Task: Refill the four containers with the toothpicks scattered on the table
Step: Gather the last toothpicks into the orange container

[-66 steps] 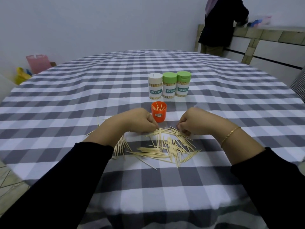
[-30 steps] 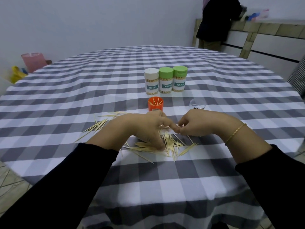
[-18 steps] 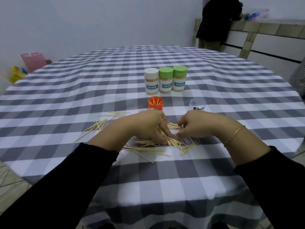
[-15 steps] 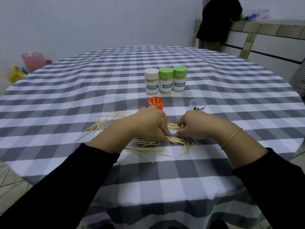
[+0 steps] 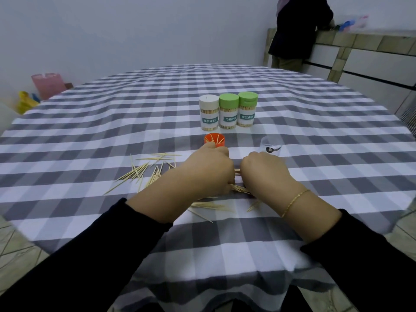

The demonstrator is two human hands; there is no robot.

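Observation:
Three capped toothpick containers stand in a row mid-table: a white-lidded one [image 5: 209, 113] and two green-lidded ones [image 5: 228, 111] [image 5: 247, 109]. In front of them an open orange container [image 5: 214, 139] holds a few toothpicks. Loose toothpicks [image 5: 144, 173] lie scattered on the checked cloth, with more toothpicks [image 5: 210, 206] under my wrists. My left hand [image 5: 209, 172] and my right hand [image 5: 265, 172] sit knuckles-up side by side, fingers curled down onto a bundle of toothpicks [image 5: 239, 188] between them. The fingertips are hidden.
A clear lid [image 5: 271, 147] lies right of the orange container. The round table's grey-and-white cloth [image 5: 112, 136] hangs over the near edge. A person in dark clothes [image 5: 295, 30] stands at a counter at the back right. A pink bin [image 5: 48, 85] sits on the floor left.
Both hands have drawn closer together over the pile, gathering the toothpicks between them into a tighter bundle. The containers have not moved.

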